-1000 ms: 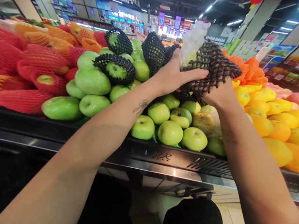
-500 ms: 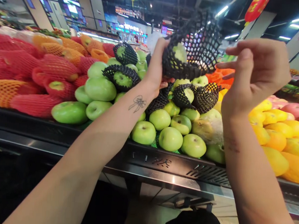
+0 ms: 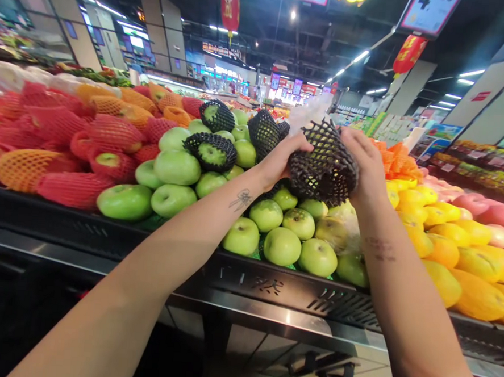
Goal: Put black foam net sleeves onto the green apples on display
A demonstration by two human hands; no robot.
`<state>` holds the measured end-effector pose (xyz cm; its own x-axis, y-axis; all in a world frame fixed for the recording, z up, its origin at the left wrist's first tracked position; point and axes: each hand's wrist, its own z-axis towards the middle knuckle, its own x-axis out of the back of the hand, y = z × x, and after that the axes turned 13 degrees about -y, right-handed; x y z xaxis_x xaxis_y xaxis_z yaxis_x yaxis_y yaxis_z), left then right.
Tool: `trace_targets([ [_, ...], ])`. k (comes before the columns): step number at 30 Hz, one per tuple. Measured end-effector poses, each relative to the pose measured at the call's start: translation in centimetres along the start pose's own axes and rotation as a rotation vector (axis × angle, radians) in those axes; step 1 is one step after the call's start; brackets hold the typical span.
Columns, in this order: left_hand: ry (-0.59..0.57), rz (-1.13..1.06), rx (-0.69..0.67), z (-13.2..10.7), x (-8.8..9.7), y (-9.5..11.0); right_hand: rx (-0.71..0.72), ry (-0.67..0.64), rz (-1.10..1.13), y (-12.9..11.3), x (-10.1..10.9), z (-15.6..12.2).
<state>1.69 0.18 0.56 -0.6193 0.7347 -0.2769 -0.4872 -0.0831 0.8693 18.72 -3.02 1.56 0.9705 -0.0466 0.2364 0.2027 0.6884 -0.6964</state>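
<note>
A black foam fruit net point(image 3: 324, 161) is held up between my two hands, over the pile of green apples point(image 3: 282, 246). My left hand point(image 3: 284, 156) is closed on its left side, with the thumb on top. On the net's right side, my right hand point(image 3: 364, 161) is closed, its fingertips partly behind the mesh. Whether a fruit sits inside the net cannot be made out. Crumpled clear plastic point(image 3: 310, 115) shows just behind the net. Other black nets wrap apples in the pile, such as a netted apple point(image 3: 211, 152) left of my hands.
Red and orange netted fruit point(image 3: 54, 136) is heaped at the left. Yellow fruit point(image 3: 476, 287) lies at the right, with pink fruit point(image 3: 475, 208) behind it. A black display ledge point(image 3: 238, 276) with a metal rail runs along the front. Price signs point(image 3: 431, 14) hang overhead.
My right hand has moved left and closed on the black net, which it was apart from before. The net has come lower, still in my left hand. The view has shifted slightly.
</note>
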Motion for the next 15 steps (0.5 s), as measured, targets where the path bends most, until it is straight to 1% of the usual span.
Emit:
trace_targets([
  [3, -0.061, 0.017, 0.013, 0.06, 0.06, -0.29, 0.056, 0.017, -0.021, -0.11, -0.82, -0.20],
  [6, -0.102, 0.059, -0.006, 0.14, 0.18, -0.55, 0.090, 0.052, -0.018, 0.02, -0.77, -0.18],
  [9, -0.154, 0.122, -0.030, 0.11, 0.21, -0.66, 0.090, 0.065, -0.025, 0.03, -0.53, -0.09],
  [11, -0.150, 0.131, -0.032, 0.04, 0.14, -0.69, 0.090, 0.063, -0.024, 0.06, -0.48, -0.02],
  [13, -0.111, 0.102, -0.016, 0.01, 0.01, -0.70, 0.104, 0.076, -0.023, 0.21, -0.50, 0.06],
  [15, -0.071, 0.055, -0.002, 0.03, -0.13, -0.69, 0.123, 0.115, -0.023, 0.46, -0.54, 0.12],
])
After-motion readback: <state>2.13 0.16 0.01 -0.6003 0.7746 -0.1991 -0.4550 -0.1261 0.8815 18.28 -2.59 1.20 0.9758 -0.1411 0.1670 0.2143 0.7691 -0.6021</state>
